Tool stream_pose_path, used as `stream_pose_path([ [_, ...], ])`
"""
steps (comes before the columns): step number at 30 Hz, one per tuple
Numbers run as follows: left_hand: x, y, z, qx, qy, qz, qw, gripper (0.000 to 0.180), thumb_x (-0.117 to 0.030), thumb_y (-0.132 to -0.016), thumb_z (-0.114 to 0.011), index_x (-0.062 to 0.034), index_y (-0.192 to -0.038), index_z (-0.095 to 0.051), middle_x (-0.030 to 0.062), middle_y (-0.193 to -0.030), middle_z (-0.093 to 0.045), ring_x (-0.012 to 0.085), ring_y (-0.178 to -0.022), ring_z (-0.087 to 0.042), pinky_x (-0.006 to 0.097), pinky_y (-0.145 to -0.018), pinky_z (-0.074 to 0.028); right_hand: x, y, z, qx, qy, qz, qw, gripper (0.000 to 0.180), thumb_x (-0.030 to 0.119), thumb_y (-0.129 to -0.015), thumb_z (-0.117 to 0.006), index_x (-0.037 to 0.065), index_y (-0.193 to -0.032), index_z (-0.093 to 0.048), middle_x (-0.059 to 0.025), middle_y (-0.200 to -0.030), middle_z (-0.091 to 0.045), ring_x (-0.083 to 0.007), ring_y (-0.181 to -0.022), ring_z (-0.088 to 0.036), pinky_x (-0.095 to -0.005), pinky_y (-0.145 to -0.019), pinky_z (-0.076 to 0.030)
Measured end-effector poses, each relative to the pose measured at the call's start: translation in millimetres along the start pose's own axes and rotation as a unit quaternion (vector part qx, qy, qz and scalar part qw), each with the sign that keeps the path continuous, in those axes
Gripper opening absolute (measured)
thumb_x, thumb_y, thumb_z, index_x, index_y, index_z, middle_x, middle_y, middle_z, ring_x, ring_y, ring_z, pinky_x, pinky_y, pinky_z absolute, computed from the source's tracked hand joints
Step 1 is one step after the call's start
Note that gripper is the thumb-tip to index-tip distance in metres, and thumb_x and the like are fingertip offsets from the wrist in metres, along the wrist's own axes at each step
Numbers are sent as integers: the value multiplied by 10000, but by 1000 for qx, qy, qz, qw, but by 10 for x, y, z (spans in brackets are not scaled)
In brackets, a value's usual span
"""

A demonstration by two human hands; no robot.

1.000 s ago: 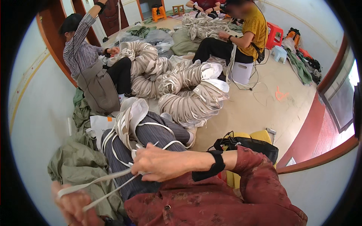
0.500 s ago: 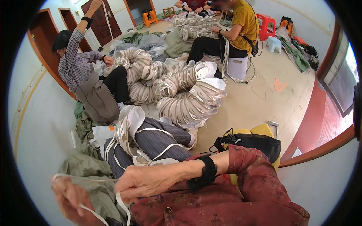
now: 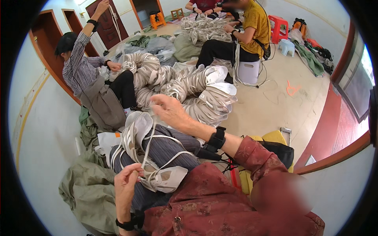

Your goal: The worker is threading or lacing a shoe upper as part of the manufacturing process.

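A white shoelace [image 3: 147, 147] stretches between my two hands, over my lap. My right hand [image 3: 173, 112] is raised above my knees, its fingers pinching the upper end of the lace. Lower and to the left, my left hand [image 3: 128, 181] has thumb and fingertips closed on the same lace. Just right of its fingers, a white and beige shoe upper [image 3: 167, 179] lies on my striped trousers, loose laces around it. More stacked shoe uppers [image 3: 136, 131] lean across my thigh, with laces looping off them. Wristbands are on both my wrists.
Long bundles of shoe uppers [image 3: 208, 104] cover the floor ahead. A person in stripes [image 3: 80, 63] sits at left, another in yellow [image 3: 252, 29] sits on a white stool [image 3: 249, 72]. Green cloth [image 3: 88, 188] lies at my left; a black bag [image 3: 277, 151] sits at my right.
My right hand has moved up and forward from the lower left, drawing the lace taut. My left hand has come right, beside the shoe upper on my lap.
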State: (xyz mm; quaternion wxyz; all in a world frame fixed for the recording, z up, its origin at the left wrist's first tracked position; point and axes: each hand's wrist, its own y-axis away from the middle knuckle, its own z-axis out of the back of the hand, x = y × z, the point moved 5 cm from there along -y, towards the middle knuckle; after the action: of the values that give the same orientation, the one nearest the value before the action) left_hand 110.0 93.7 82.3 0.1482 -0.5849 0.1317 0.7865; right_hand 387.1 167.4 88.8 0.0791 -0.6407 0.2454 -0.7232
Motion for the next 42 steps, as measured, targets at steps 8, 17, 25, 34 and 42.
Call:
stream_pose_path([
  [8, 156, 0, -160, 9, -163, -80, 983, 164, -51, -943, -562, -5, -1025, -697, 39, -891, -663, 100, -739, -572, 251, -649, -437, -585, 367, -397, 185, 155, 49, 969, 265, 60, -818, -633, -18, -1065, -689, -186, -977, -669, -302, -815, -666, -399, -727, -530],
  [17, 291, 91, -220, -46, -174, -74, 981, 145, -29, -939, -555, 15, -999, -679, 71, -809, -679, 122, -697, -598, 270, -637, -464, -623, 437, -818, 192, 179, 87, 961, 129, 94, -802, -661, 1, -883, -697, -155, -896, -619, -344, -858, -634, -418, -764, -507],
  [25, 318, 92, -245, -3, -112, -49, 993, 146, -29, -960, -521, 14, -1032, -640, 57, -788, -674, 100, -700, -585, 260, -646, -469, -660, 461, -938, 155, 195, 190, 950, 80, 108, -779, -655, 70, -828, -706, -131, -864, -594, -337, -881, -605, -444, -780, -488],
  [34, 366, 105, -220, -10, -126, -49, 991, 164, -43, -956, -536, 15, -1033, -669, 42, -840, -696, 89, -729, -591, 255, -667, -475, -813, 486, -898, 209, 83, 174, 959, 136, 92, -763, -699, 79, -896, -726, -104, -918, -626, -297, -929, -590, -397, -844, -478],
  [42, 403, 103, -253, 28, -45, 10, 999, 232, -102, -1000, -556, 23, -1147, -685, -1, -927, -697, 62, -844, -599, 211, -753, -464, -811, 350, -717, 296, 60, 67, 951, 180, 90, -812, -710, 97, -986, -755, -9, -969, -600, -118, -855, -536, -254, -722, -414],
])
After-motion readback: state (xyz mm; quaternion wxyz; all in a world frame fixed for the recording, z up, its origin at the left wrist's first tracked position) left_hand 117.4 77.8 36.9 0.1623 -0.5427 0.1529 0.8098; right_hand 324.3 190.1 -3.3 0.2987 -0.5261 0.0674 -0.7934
